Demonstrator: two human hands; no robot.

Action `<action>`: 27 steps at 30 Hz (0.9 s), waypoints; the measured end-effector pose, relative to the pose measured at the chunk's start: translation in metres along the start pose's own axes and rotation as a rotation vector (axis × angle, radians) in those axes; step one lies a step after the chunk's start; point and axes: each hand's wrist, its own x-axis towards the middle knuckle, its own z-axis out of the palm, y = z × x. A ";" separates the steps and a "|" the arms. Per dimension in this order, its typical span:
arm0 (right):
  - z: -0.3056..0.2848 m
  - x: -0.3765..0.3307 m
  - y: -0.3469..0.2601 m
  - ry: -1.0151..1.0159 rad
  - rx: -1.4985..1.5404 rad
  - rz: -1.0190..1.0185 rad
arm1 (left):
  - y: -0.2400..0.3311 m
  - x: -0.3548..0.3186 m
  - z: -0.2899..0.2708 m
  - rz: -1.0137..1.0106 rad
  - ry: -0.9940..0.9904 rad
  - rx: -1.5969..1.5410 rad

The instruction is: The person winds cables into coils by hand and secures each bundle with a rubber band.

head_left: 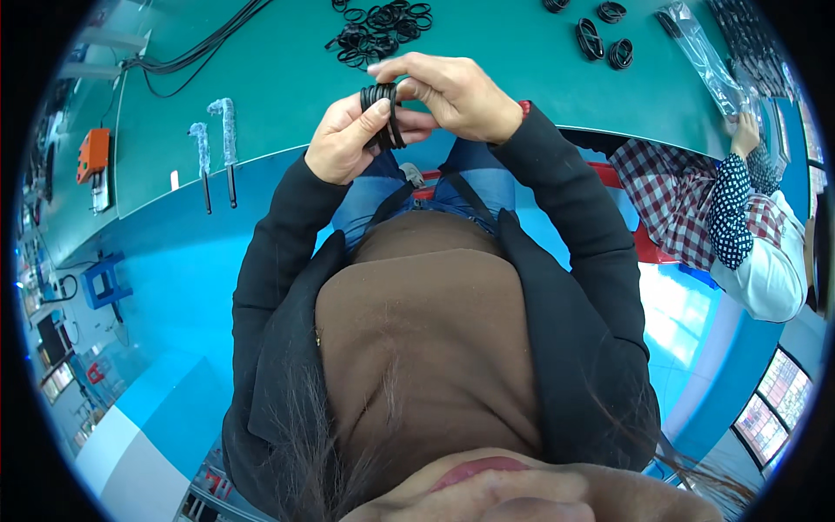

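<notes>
1. Fingers point(368, 128) of the left hand point(337, 146) pinch a black cable coil point(396, 122) over the near edge of the green table point(278, 87).
2. Right hand point(468, 97) curls beside it; whether its fingertips pinch, one cannot tell.
3. Small black loops point(381, 24) lie farther; more coils point(590, 40), far right.

No lettering, label, number or sign can be read. On the clear plastic package point(698, 54) at upper right, any print seems too blurred to tell.

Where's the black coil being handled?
Upper middle of the head view: the black coil is in the left hand, right hand at its right side, just below the pile of black loops.
</notes>
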 end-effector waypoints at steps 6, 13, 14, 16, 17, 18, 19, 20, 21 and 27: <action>0.009 -0.001 0.019 -0.065 0.455 0.177 | -0.007 0.002 -0.001 0.006 -0.085 -0.129; 0.012 -0.005 0.024 -0.148 0.732 0.317 | -0.009 0.005 0.001 0.006 -0.058 -0.066; 0.012 -0.007 0.023 -0.164 0.885 0.356 | -0.008 0.005 0.002 0.019 -0.053 -0.066; 0.012 -0.011 0.019 -0.152 0.932 0.383 | -0.008 0.005 0.003 0.018 -0.058 -0.049; 0.012 -0.011 0.017 -0.156 0.983 0.389 | -0.008 0.006 0.004 0.026 -0.079 -0.030; 0.012 -0.012 0.014 -0.137 0.979 0.408 | -0.009 0.006 0.005 0.017 -0.067 -0.030; 0.011 -0.012 0.012 -0.167 1.048 0.385 | -0.010 0.007 0.005 0.025 -0.086 -0.037; 0.013 -0.012 0.009 -0.173 1.090 0.402 | -0.012 0.007 0.005 0.038 -0.093 -0.049; 0.013 -0.010 0.007 -0.192 0.920 0.519 | -0.015 0.008 0.006 0.049 -0.066 0.002; 0.033 -0.008 -0.003 0.005 0.685 0.570 | -0.021 0.013 -0.004 0.058 -0.095 0.173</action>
